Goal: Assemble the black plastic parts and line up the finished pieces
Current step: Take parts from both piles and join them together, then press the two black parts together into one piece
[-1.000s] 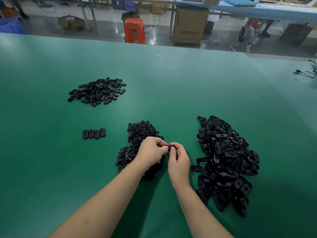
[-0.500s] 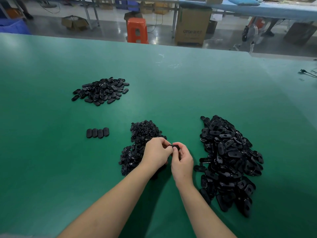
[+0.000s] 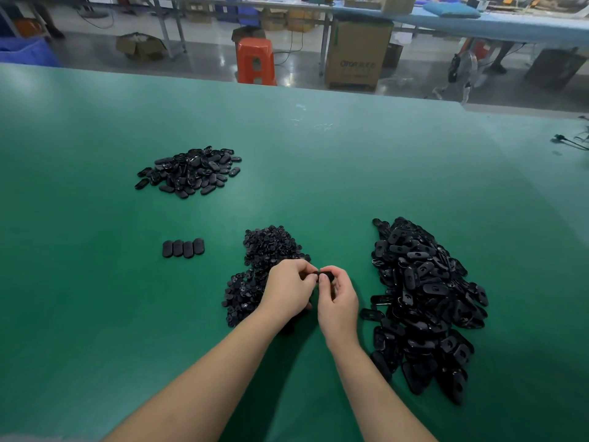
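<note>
Both hands meet over the green desk [image 3: 350, 161], the left hand [image 3: 288, 290] and right hand [image 3: 338, 301] pinching one black part [image 3: 328, 275] between curled fingers [image 3: 322, 279]. At 3 o'clock lies a big heap of oval shells [image 3: 424, 298]; at 10 o'clock a pile of small round pieces [image 3: 264, 250], a row of four finished pieces [image 3: 183, 248] and, farther off, another pile [image 3: 191, 170]

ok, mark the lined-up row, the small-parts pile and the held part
lined-up row [image 3: 183, 248], head view, middle of row
small-parts pile [image 3: 267, 247], head view, far half
held part [image 3: 328, 276], head view, exposed top edge
</note>
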`<state>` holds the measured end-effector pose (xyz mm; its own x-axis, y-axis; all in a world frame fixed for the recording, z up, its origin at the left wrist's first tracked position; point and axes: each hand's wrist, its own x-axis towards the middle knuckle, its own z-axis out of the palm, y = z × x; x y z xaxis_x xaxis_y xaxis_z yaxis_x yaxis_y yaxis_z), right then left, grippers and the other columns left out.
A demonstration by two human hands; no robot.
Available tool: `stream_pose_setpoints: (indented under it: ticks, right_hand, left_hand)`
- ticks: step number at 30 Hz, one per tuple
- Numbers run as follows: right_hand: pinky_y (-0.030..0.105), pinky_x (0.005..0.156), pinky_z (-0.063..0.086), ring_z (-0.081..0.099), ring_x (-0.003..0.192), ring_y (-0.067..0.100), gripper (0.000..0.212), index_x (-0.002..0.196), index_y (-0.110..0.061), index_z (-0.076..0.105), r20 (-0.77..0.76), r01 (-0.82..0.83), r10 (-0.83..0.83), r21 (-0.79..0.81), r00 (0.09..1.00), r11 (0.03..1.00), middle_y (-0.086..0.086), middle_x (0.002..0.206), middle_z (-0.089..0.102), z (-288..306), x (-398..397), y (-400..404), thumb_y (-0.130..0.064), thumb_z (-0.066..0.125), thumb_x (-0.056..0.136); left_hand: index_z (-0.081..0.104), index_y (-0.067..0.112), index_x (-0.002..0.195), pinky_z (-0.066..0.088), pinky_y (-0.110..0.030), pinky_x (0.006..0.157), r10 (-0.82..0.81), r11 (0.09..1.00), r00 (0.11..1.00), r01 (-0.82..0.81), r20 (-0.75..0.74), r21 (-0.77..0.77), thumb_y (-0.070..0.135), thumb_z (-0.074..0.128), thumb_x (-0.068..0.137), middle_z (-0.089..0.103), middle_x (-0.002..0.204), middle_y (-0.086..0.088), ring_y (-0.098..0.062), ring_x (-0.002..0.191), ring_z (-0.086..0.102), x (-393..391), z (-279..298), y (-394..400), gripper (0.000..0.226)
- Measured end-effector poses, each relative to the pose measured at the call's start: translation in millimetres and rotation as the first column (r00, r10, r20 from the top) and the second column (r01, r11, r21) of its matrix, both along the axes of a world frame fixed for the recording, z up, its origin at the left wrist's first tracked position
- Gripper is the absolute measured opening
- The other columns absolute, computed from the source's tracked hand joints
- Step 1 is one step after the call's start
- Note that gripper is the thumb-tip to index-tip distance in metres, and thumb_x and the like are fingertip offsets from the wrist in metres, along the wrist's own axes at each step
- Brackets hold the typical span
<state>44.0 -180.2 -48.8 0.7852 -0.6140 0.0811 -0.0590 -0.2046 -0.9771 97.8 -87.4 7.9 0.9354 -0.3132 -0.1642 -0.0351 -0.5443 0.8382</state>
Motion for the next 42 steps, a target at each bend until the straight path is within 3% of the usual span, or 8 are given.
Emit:
stream_pose_setpoints:
  ticks: [7,12,18,21,23,29,35,42]
  right_hand:
    - [0.016,0.076,0.049,0.064,0.087,0.004,0.020,0.097,-0.030,0.062,-0.017,-0.020,0.020,-0.016,1.000,1.000,-0.021,0.090,0.068,-0.1,0.2,0.7,-0.012,0.056,0.101]
    - [0.016,0.079,0.046,0.063,0.094,-0.001,0.024,0.100,-0.031,0.063,-0.036,-0.003,0.003,0.007,0.999,1.000,-0.018,0.095,0.069,-0.1,0.6,1.7,-0.011,0.049,0.104]
    - [0.035,0.079,0.051,0.061,0.083,0.009,0.022,0.105,-0.033,0.062,-0.053,0.005,-0.004,0.037,0.999,0.999,-0.013,0.092,0.069,-0.3,1.9,2.4,-0.016,0.048,0.105]
    - [0.046,0.074,0.053,0.059,0.072,0.013,0.018,0.109,-0.034,0.060,-0.049,-0.005,0.008,0.067,0.999,0.998,-0.007,0.091,0.072,0.2,0.6,3.3,-0.020,0.050,0.104]
    - [0.050,0.073,0.053,0.057,0.068,0.013,0.016,0.109,-0.033,0.059,-0.058,-0.010,0.014,0.073,0.998,0.997,-0.006,0.091,0.072,1.1,-0.2,3.9,-0.021,0.051,0.103]
    - [0.048,0.065,0.050,0.053,0.063,0.012,0.015,0.099,-0.034,0.060,-0.075,-0.028,0.029,0.014,0.997,1.000,0.002,0.082,0.068,3.2,-1.4,4.8,-0.022,0.052,0.103]
    - [0.034,0.056,0.043,0.048,0.055,0.005,0.016,0.095,-0.032,0.062,-0.090,-0.037,0.036,-0.012,0.995,0.999,0.002,0.076,0.066,4.5,-0.7,5.2,-0.021,0.053,0.103]
    - [0.025,0.053,0.036,0.045,0.052,0.004,0.017,0.093,-0.030,0.063,-0.127,-0.054,0.049,-0.037,0.991,0.998,0.000,0.076,0.067,7.4,-0.8,6.3,-0.020,0.053,0.102]
  left_hand:
    - [0.074,0.019,0.097,0.052,-0.020,0.052,-0.073,0.996,0.993,0.068,0.092,0.050,0.015,0.063,0.092,0.071,0.077,0.005,-0.009,0.046,0.064,1.1,-0.8,4.0,0.013]
    - [0.064,0.016,0.110,0.052,-0.036,0.080,-0.297,0.921,0.873,0.155,0.387,0.356,0.020,0.060,0.094,0.069,0.097,0.000,-0.020,0.089,0.064,5.7,-0.3,4.3,0.018]
    - [0.062,0.018,0.110,0.049,-0.036,0.064,-0.498,0.801,0.666,0.108,0.556,0.589,0.031,0.050,0.100,0.062,0.101,0.001,-0.025,0.084,0.066,9.8,-5.9,12.3,0.020]
    - [0.068,0.016,0.102,0.049,-0.034,0.054,-0.389,0.862,0.661,0.015,0.642,0.507,0.032,0.063,0.093,0.065,0.092,0.000,-0.025,0.074,0.067,16.7,-6.1,27.7,0.019]
    - [0.070,0.018,0.104,0.052,-0.033,0.055,-0.229,0.896,0.738,-0.096,0.635,0.434,0.035,0.065,0.093,0.065,0.093,0.002,-0.023,0.071,0.065,29.5,-6.9,45.3,0.021]
    - [0.074,0.014,0.106,0.040,-0.028,0.053,0.139,0.774,0.817,-0.442,0.559,0.454,0.035,0.061,0.096,0.059,0.093,-0.003,-0.025,0.067,0.058,69.3,-22.9,116.7,0.027]
    - [0.071,0.015,0.109,0.043,-0.033,0.059,0.238,0.695,0.860,-0.476,0.452,0.539,0.034,0.056,0.100,0.055,0.093,-0.004,-0.029,0.073,0.055,79.7,-40.1,138.7,0.026]
    - [0.072,0.018,0.117,0.044,-0.031,0.060,0.298,0.853,0.813,-0.462,0.501,0.242,0.026,0.055,0.101,0.065,0.092,0.000,-0.023,0.078,0.061,55.8,-51.5,129.8,0.024]
